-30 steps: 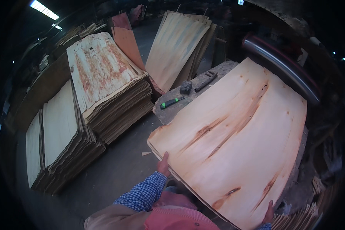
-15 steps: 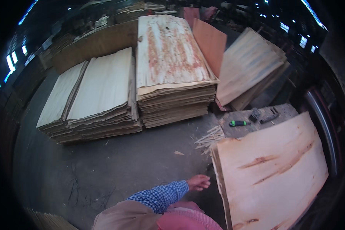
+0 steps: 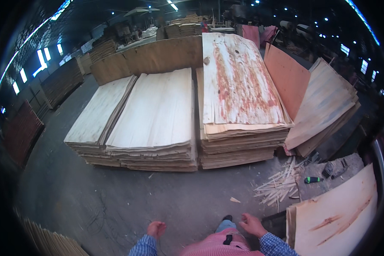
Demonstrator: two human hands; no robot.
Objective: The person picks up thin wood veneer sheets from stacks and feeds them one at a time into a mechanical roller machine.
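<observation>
My left hand (image 3: 156, 229) hangs over the floor at the lower middle, its fingers loosely curved and nothing in them. To its right, my right hand (image 3: 252, 225) is also bare, fingers apart, a short way left of a stack of pale veneer sheets with brown streaks (image 3: 341, 213). It does not touch that stack. Ahead lie a wide stack of pale veneer sheets (image 3: 158, 111) and a narrower one (image 3: 100, 111) at its left. A taller stack has a red-stained top sheet (image 3: 239, 81).
Thin wood strips (image 3: 279, 185) are heaped on the floor before a grey bench top (image 3: 320, 187) bearing a green-and-black tool (image 3: 313, 180). Reddish (image 3: 288, 77) and grey-streaked sheets (image 3: 322, 104) lean behind. A brown board (image 3: 149, 59) stands behind the pale stacks; more sheet edges (image 3: 51, 239) show lower left.
The view has swung left, so the stacks sit further right and lower in the picture. Both hands now show; before, only one checked sleeve and hand was visible. A shoe has come into view.
</observation>
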